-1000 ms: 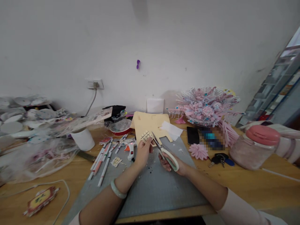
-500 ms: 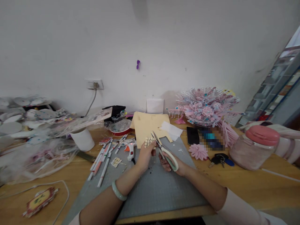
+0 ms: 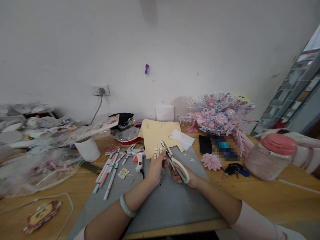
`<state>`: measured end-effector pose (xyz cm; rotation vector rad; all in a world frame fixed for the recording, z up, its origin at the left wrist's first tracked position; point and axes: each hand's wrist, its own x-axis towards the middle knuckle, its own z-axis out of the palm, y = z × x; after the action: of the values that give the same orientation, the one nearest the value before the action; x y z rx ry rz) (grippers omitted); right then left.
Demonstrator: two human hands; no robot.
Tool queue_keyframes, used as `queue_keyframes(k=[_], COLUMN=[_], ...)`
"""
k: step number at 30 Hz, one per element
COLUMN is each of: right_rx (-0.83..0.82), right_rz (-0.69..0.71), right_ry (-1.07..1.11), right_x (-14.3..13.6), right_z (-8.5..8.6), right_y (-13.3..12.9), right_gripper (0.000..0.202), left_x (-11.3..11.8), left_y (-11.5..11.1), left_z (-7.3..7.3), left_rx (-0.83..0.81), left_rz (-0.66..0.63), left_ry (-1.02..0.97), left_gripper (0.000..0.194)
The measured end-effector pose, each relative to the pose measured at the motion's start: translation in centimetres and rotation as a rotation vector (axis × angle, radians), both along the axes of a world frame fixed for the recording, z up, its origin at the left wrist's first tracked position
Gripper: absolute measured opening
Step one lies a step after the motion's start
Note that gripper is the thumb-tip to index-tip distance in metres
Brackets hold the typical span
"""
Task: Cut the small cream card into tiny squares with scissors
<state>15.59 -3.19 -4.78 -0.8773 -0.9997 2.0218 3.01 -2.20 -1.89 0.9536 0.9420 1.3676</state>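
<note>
Between thumb and fingers my left hand (image 3: 156, 168) pinches a small cream card piece (image 3: 159, 152) marked with dark lines. My right hand (image 3: 183, 175) grips a pair of scissors (image 3: 183, 169) with pale handles. The parted blades point up and away, close beside the card's right edge; whether they touch it I cannot tell. Both hands are above a grey cutting mat (image 3: 175, 203). Behind them lies a larger yellow card sheet (image 3: 152, 133) with a rectangular cutout near its right corner. A similar patterned scrap (image 3: 123, 173) rests on the mat to the left.
Several markers (image 3: 111, 178) and a glue gun (image 3: 140, 162) lie left of my hands. A white cup (image 3: 88, 149) stands farther left. To the right are a pink beaded headdress (image 3: 221, 115), a phone (image 3: 205, 144), keys (image 3: 235, 170) and a pink-lidded jar (image 3: 271, 160).
The card piece has turned slightly in my left hand and shows more of its lined face. The scissors have barely moved.
</note>
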Motion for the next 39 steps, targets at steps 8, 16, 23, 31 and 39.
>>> queue_keyframes(k=[8,16,23,31,39], right_rx=[-0.002,0.026,0.001,0.018,0.028], right_rz=[-0.008,-0.042,0.011,-0.006,0.0], right_ry=[-0.007,0.01,-0.003,-0.003,-0.019], right_x=[-0.08,-0.16,-0.06,-0.17,-0.13], right_z=[0.19,-0.21,-0.16,0.32,0.45], right_y=[-0.11,0.04,0.08,-0.16,-0.26], right_gripper=[0.036,0.035,0.038,0.043,0.048], left_x=[0.02,0.11,0.05,0.31,0.5], left_y=[-0.1,-0.03,0.01,-0.28,-0.03], left_z=[-0.05,-0.1,-0.09,-0.28,-0.98], left_rx=[-0.011,-0.036,-0.023,-0.036,-0.051], left_rz=[0.016,0.014,0.03,-0.023,0.0], left_ry=[-0.053,-0.076,-0.053,0.005,0.031], left_gripper=[0.032,0.029,0.035,0.034,0.037])
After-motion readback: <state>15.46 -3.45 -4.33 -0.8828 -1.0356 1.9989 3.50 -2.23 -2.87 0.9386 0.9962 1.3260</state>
